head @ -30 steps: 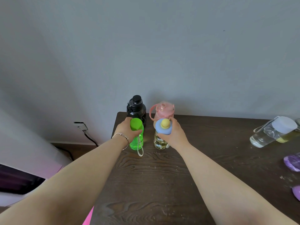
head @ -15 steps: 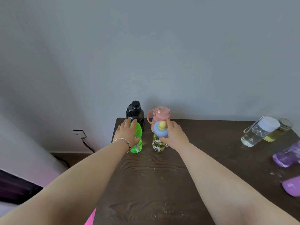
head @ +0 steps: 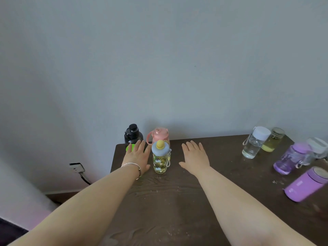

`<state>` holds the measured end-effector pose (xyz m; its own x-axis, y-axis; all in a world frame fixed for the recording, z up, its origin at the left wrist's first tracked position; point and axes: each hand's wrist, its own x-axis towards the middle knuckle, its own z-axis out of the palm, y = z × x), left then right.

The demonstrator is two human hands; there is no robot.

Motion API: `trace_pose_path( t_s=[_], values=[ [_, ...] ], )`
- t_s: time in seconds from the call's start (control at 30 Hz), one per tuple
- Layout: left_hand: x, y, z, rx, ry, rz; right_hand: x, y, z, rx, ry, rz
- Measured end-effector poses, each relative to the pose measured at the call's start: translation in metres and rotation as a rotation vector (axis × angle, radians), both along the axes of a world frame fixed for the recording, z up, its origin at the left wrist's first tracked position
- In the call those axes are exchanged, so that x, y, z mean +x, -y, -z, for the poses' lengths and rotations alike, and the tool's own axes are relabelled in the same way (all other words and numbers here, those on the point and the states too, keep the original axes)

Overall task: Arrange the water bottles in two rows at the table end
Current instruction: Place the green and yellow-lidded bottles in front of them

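Observation:
At the left end of the dark wooden table (head: 177, 201) stand a black bottle (head: 133, 134) and a pink bottle (head: 158, 135) at the back. In front of them are a green bottle (head: 129, 147), mostly hidden by my left hand, and a patterned bottle with a blue and yellow lid (head: 160, 157). My left hand (head: 137, 157) hovers open over the green bottle, fingers spread. My right hand (head: 195, 156) is open, to the right of the patterned bottle and apart from it.
At the right side stand a clear bottle with a white cap (head: 255, 142), a yellow-tinted jar (head: 272, 142), a purple transparent bottle (head: 292, 158), a grey-lidded one (head: 318, 147) and a purple flask (head: 307, 186). A wall socket with cable (head: 77, 167) sits left of the table.
Both hands have let go of the green and patterned bottles, which now stand on the table. My right hand has drawn away to the right; the view has shifted right.

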<state>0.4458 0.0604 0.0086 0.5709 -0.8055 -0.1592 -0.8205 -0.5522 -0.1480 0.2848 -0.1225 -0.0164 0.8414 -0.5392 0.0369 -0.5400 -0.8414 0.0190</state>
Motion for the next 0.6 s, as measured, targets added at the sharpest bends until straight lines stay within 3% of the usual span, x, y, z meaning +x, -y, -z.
trace_pose_path(
  t_s=[0.6],
  values=[
    [-0.246, 0.171, 0.008, 0.031, -0.016, 0.115, -0.295, 0.148, -0.01, 0.021, 0.053, 0.21]
  ],
)
